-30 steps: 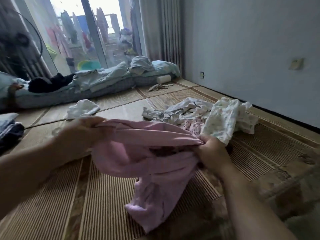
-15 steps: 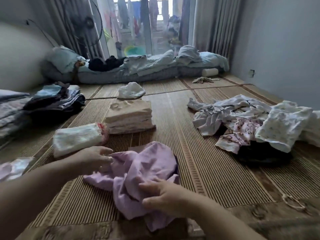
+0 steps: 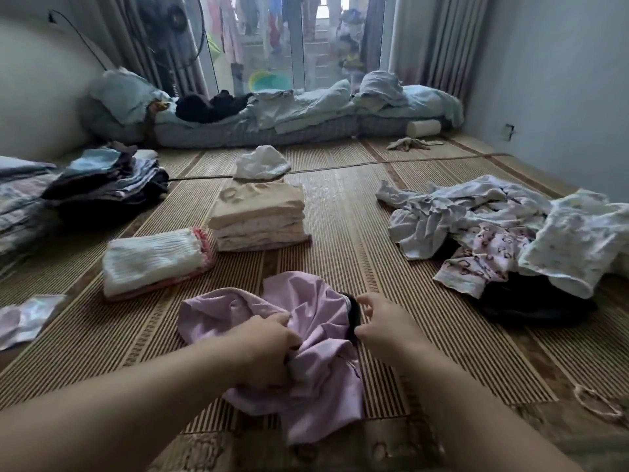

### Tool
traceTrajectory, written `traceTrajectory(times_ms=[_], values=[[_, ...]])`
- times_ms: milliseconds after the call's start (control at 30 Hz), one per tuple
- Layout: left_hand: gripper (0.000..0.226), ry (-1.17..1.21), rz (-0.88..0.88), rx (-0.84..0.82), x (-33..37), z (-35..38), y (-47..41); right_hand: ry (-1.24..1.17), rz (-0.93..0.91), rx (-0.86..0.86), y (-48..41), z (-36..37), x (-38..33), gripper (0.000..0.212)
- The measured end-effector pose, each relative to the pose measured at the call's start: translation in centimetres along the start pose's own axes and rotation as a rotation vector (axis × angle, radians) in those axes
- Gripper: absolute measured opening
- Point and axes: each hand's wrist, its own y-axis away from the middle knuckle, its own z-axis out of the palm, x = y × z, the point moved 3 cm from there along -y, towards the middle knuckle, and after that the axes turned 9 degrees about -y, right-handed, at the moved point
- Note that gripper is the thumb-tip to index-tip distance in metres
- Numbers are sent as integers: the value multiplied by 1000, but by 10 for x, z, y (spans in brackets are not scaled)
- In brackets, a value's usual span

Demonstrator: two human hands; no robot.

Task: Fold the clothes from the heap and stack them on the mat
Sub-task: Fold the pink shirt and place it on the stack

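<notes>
Though the lilac garment (image 3: 316, 321) is down on the mat (image 3: 340, 206), right in front of the person, it lies crumpled, no fold made yet.

- Cloth: thin, light, limp. Prob. bunches rather than keeps shape, so needs spreading flat first. Little slip likely on the ribbed weave.
- Dark patch at its R edge: lining or a separate item, can't tell.
- Best hold, I judge: two hem or shoulder corners, one per hand, pull taut, lay flat.
- L hand (image 3: 263, 345): fingers clamped on a bunch of cloth nr the centre.
- R hand (image 3: 381, 330): at the dark edge, thumb & forefinger curved w/ a gap. Cannot tell whether they pinch anything.

Outward:
- Heap (image 3: 493, 240) to the R, well apart: pale tops, a heart-print piece, something black beneath. Plenty left to do.
- Beige stack (image 3: 258, 216) ahead, squared up. White ribbed bundle (image 3: 153, 260) just beside it, to its L.
- Dark folded pile (image 3: 109, 189) far L. Loose white item (image 3: 262, 163) behind the beige stack.

Room: woven straw mat covers the floor, flat & firm. Low mattress w/ bedding (image 3: 272, 131) along the far side. Glass door (image 3: 306, 46) behind it, laundry hanging outside. Plain wall (image 3: 561, 80) on the R.
</notes>
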Motion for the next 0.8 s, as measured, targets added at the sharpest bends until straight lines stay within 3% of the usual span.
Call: traceTrajectory(times_ms=[67, 233, 267, 333, 400, 500, 600, 667, 733, 800], values=[[44, 182, 79, 81, -8, -10, 2, 1, 13, -12, -6, -2, 8, 48], [49, 1450, 254, 57, -50, -50, 28, -208, -102, -158, -13, 0, 14, 83], [48, 1583, 300, 51, -57, -57, 34, -269, -136, -156, -14, 1, 11, 77], [43, 1721, 334, 32, -69, -66, 43, -405, -217, -152, -15, 1, 4, 41], [34, 1782, 272, 36, -79, -67, 49, -652, -284, -233, -8, -5, -11, 10], [33, 1763, 100, 73, -94, -61, 53, -839, -285, -229, 1, -22, -29, 14], [40, 1546, -198, 151, -117, -51, 54, -825, -238, -165, 6, -36, -39, 20], [29, 1467, -351, 246, -130, -50, 57, -741, -209, -128, 11, -40, -45, 14], [23, 1395, -340, 366, -122, -63, 62, -686, -173, -108, 17, -41, -51, 11], [18, 1211, -205, 427, -93, -85, 71, -666, -147, -101, 21, -41, -57, 12]])
